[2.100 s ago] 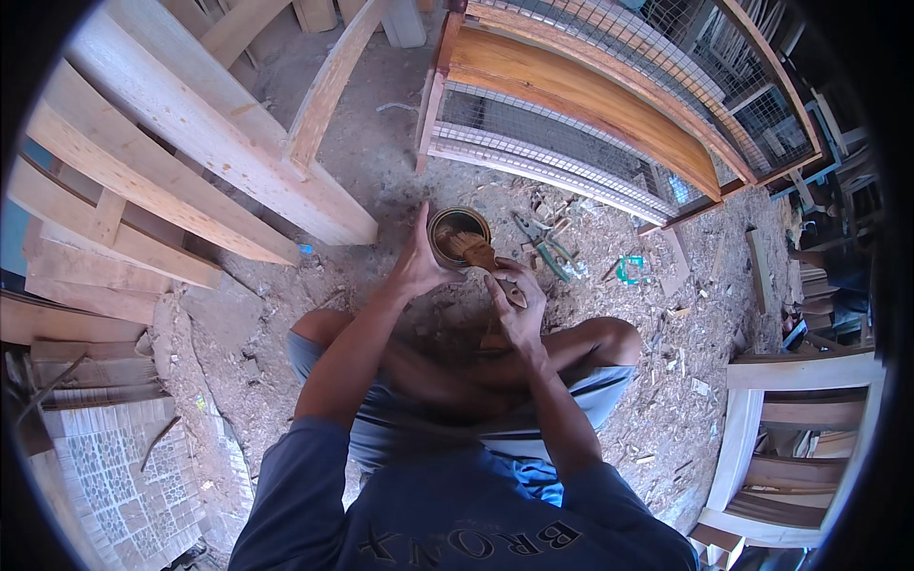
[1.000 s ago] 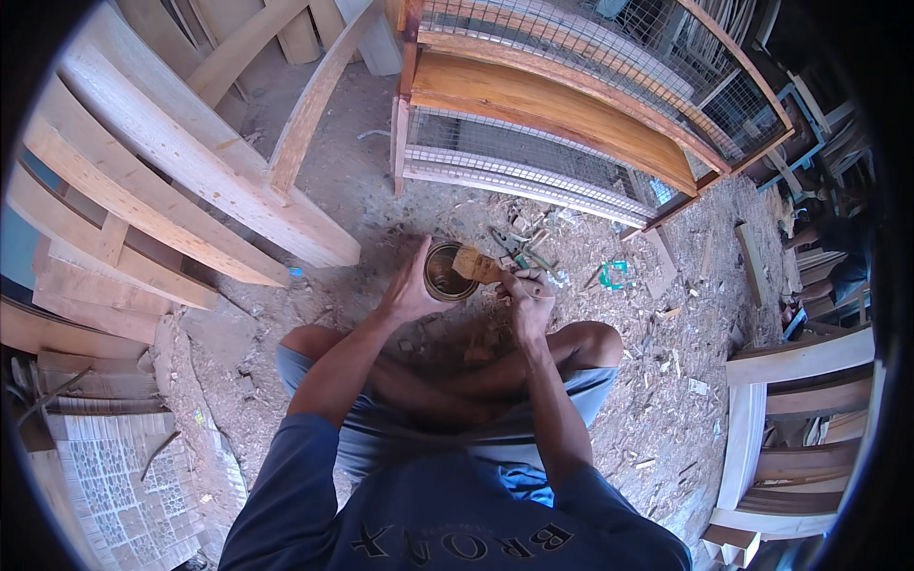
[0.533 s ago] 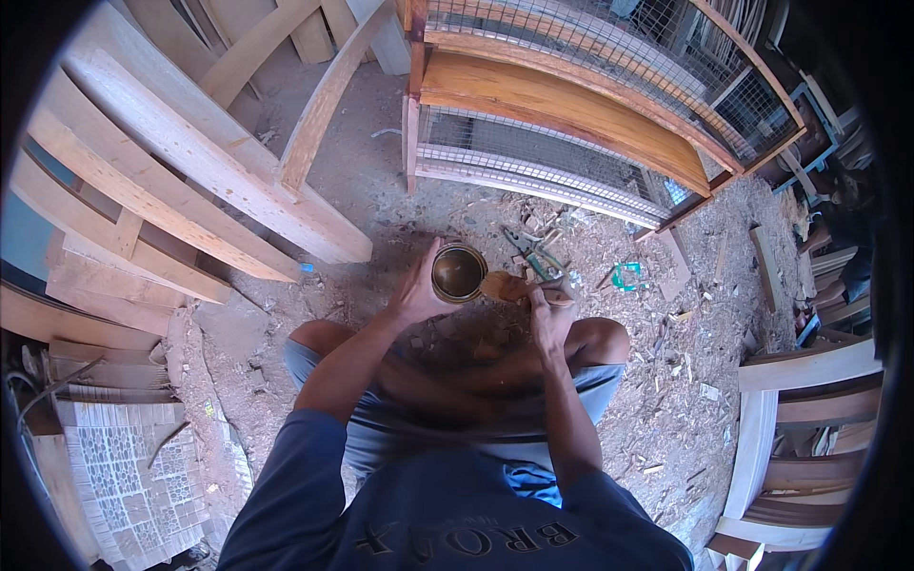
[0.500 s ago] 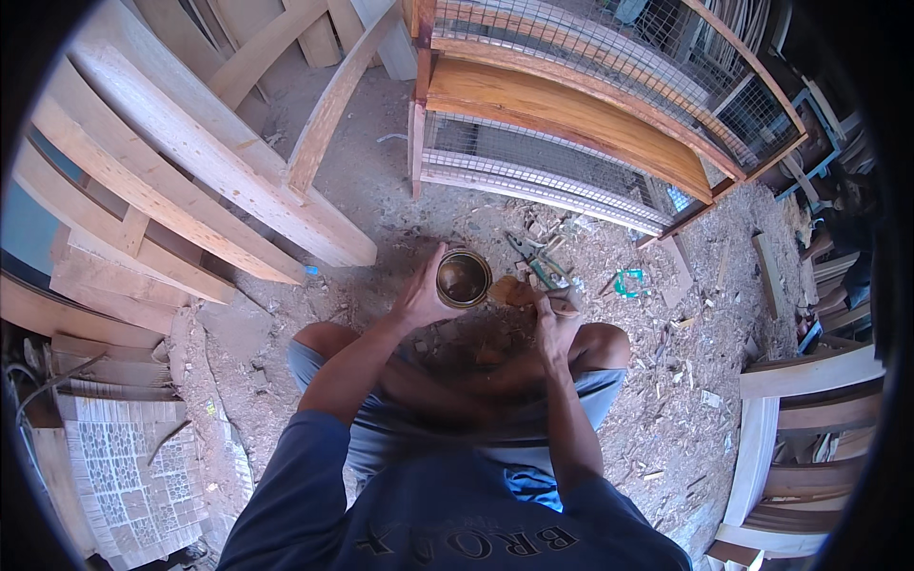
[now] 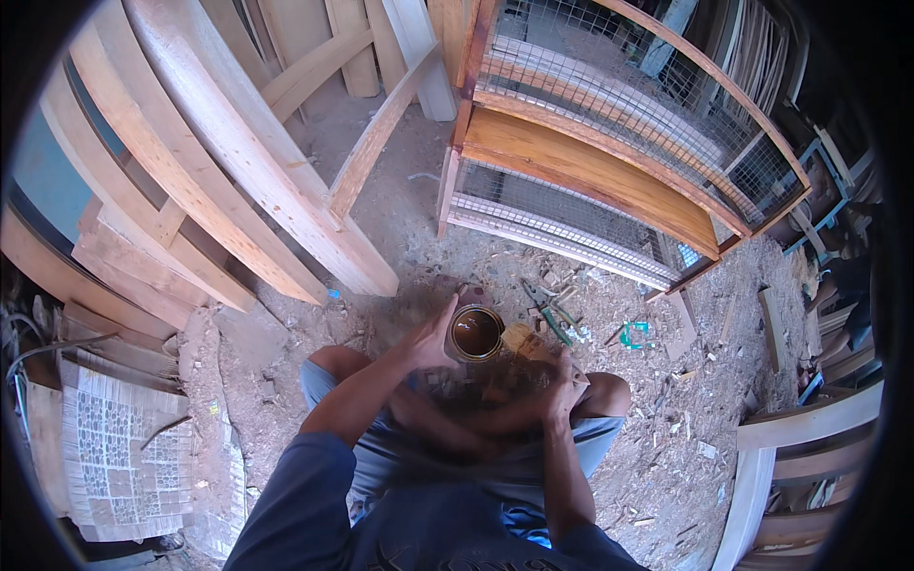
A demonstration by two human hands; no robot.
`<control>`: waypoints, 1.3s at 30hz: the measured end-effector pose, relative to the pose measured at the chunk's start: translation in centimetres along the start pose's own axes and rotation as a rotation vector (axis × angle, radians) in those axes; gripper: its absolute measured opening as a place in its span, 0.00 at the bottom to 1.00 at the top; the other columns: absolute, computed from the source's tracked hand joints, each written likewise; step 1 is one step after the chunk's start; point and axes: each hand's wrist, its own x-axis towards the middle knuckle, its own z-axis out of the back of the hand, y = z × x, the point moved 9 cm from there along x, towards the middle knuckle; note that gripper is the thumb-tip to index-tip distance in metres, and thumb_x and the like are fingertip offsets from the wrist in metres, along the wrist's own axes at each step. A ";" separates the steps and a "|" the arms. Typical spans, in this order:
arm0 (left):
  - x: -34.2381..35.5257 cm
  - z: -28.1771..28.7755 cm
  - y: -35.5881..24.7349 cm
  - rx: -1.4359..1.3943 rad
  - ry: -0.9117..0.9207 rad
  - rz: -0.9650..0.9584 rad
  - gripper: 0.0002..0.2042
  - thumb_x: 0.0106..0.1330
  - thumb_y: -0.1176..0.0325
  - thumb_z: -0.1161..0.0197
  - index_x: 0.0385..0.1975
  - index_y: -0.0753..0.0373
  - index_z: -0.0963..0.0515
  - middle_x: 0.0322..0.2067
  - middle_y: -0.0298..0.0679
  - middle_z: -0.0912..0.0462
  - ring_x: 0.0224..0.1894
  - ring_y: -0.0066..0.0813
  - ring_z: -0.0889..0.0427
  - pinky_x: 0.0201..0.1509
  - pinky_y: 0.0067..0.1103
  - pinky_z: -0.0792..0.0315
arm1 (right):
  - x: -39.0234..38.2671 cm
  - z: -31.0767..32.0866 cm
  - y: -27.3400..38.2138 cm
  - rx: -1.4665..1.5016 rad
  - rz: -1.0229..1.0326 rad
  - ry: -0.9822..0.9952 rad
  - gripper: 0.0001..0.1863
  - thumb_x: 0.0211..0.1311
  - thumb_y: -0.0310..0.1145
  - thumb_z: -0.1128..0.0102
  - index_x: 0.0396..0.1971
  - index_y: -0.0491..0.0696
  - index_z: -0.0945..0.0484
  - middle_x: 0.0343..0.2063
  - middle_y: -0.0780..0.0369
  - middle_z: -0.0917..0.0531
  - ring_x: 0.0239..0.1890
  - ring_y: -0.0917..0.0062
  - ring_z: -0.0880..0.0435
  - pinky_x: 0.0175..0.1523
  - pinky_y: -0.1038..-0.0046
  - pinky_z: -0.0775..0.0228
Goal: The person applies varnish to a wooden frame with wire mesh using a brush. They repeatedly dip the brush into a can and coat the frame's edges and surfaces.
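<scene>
I crouch on a dusty floor. My left hand point(image 5: 430, 341) grips the side of a small open tin point(image 5: 475, 333) that holds a dark brown liquid. My right hand point(image 5: 562, 385) holds a paintbrush point(image 5: 522, 343) with wet brown bristles, just to the right of the tin's rim. A wooden frame with wire mesh panels and a brown-coated curved board point(image 5: 590, 176) stands right behind the tin.
Pale wooden beams and curved planks point(image 5: 228, 181) lean at the left. Pliers point(image 5: 545, 309) and a small green object point(image 5: 635, 334) lie on the sawdust near the tin. A white wooden frame point(image 5: 790, 457) stands at the right, a patterned sheet point(image 5: 114, 447) at the lower left.
The brush was in the tin and has come out to the right of its rim. My left hand has stayed on the tin. The view has shifted slightly.
</scene>
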 end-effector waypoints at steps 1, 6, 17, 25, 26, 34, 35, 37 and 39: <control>0.2 -0.2 1.1 0.066 0.072 0.073 0.65 0.46 0.58 0.18 0.76 0.64 0.64 0.67 0.62 0.37 0.67 0.59 0.31 0.70 0.42 0.36 | 0.1 -0.4 0.7 -0.034 0.026 0.026 0.18 0.73 0.41 0.40 0.41 0.37 0.17 0.35 0.58 0.14 0.35 0.77 0.15 0.37 0.75 0.22; -1.6 1.0 7.3 0.153 0.454 0.512 0.56 0.53 0.54 0.23 0.76 0.64 0.55 0.65 0.62 0.32 0.66 0.58 0.30 0.70 0.39 0.36 | 1.8 -7.0 4.4 -0.411 0.406 0.152 0.11 0.69 0.32 0.37 0.42 0.40 0.16 0.48 0.53 0.17 0.48 0.67 0.16 0.50 0.70 0.20; 1.8 9.2 7.5 0.001 -0.019 0.416 0.46 0.60 0.52 0.31 0.74 0.64 0.46 0.58 0.62 0.25 0.60 0.58 0.24 0.65 0.40 0.30 | 2.4 -30.2 7.3 -0.825 1.482 0.656 0.11 0.58 0.23 0.33 0.41 0.49 0.14 0.61 0.47 0.25 0.65 0.49 0.26 0.69 0.53 0.32; 1.9 10.3 8.4 -0.041 -0.088 0.368 0.45 0.60 0.49 0.32 0.72 0.67 0.44 0.56 0.64 0.24 0.60 0.58 0.24 0.66 0.40 0.31 | 3.8 -32.7 -1.8 -1.290 1.207 0.703 0.12 0.58 0.24 0.41 0.42 0.50 0.17 0.62 0.51 0.25 0.64 0.52 0.25 0.65 0.59 0.27; 1.7 10.5 8.5 -0.004 -0.101 0.364 0.45 0.60 0.49 0.32 0.72 0.67 0.44 0.56 0.65 0.24 0.59 0.59 0.24 0.65 0.40 0.31 | 3.5 -32.5 -1.4 -1.209 1.206 0.700 0.13 0.57 0.25 0.38 0.43 0.50 0.16 0.63 0.52 0.24 0.64 0.54 0.25 0.65 0.60 0.27; 1.3 9.9 8.6 -0.117 -0.026 0.418 0.44 0.61 0.44 0.32 0.70 0.68 0.40 0.52 0.66 0.22 0.57 0.59 0.22 0.61 0.39 0.29 | 6.0 -33.2 8.9 -0.851 0.971 0.515 0.05 0.64 0.28 0.35 0.38 0.46 0.15 0.52 0.51 0.16 0.53 0.57 0.15 0.55 0.66 0.20; 1.4 10.0 8.5 -0.128 -0.027 0.423 0.44 0.61 0.44 0.32 0.70 0.68 0.40 0.51 0.66 0.22 0.57 0.59 0.22 0.61 0.39 0.29 | 5.8 -33.1 9.9 -0.809 1.014 0.471 0.05 0.64 0.27 0.34 0.38 0.45 0.15 0.52 0.50 0.17 0.54 0.56 0.16 0.56 0.65 0.20; 1.5 10.1 8.5 -0.148 -0.029 0.429 0.44 0.61 0.45 0.33 0.70 0.67 0.40 0.51 0.65 0.21 0.56 0.59 0.21 0.61 0.40 0.29 | 4.8 -32.3 11.0 -0.670 1.151 0.370 0.05 0.62 0.25 0.34 0.38 0.45 0.15 0.53 0.49 0.18 0.55 0.56 0.16 0.57 0.64 0.20; 1.6 10.0 8.4 -0.172 -0.026 0.433 0.43 0.60 0.48 0.33 0.71 0.67 0.41 0.53 0.63 0.21 0.57 0.59 0.22 0.62 0.41 0.29 | 3.1 -32.5 9.9 -0.641 1.343 0.341 0.07 0.60 0.23 0.33 0.39 0.45 0.15 0.55 0.48 0.19 0.57 0.55 0.18 0.58 0.62 0.21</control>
